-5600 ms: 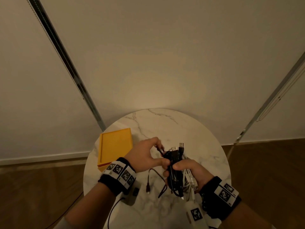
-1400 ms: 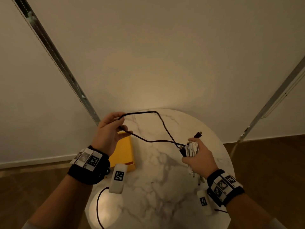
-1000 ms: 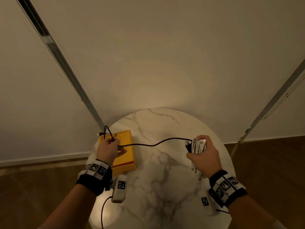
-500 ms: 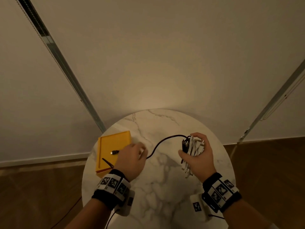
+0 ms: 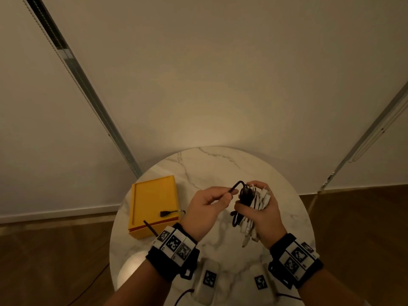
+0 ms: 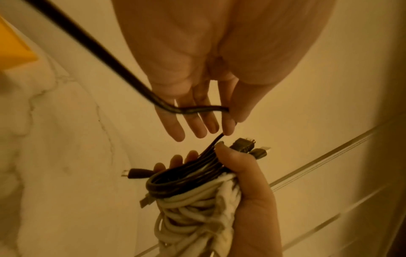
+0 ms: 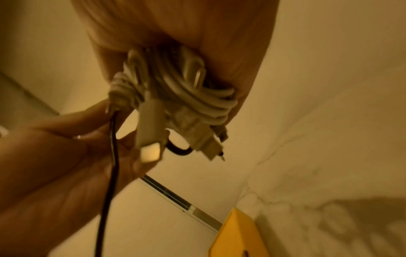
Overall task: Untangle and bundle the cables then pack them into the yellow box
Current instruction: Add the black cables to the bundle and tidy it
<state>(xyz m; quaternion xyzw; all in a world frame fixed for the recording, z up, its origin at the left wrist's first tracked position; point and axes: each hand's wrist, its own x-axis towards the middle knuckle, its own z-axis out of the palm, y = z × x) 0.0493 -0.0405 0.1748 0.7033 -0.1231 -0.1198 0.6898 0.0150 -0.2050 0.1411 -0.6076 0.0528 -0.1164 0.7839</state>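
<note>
- Holding a bundle of cables (image 5: 254,206) over the round marble surface (image 5: 220,168): right hand (image 5: 263,214), grip curled tight round it, thumb pressing the black coils on top.
- Bundle make-up, per left wrist view: black loops (image 6: 186,177) lie over white loops (image 6: 197,217); several plugs stick out at the top end.
- Left hand (image 5: 207,208) just beside the bundle, pinching the black cable (image 5: 237,186) between thumb and forefinger; other fingers (image 6: 175,127) straight and relaxed.
- The black cable runs from the bundle through that pinch, then back under the left wrist; its free plug (image 5: 164,213) rests on the yellow box.
- Yellow box (image 5: 152,195) sits on the left part of the surface, well apart from the bundle.
- Two white tagged units (image 5: 208,279) lie at the near edge, between the forearms.
</note>
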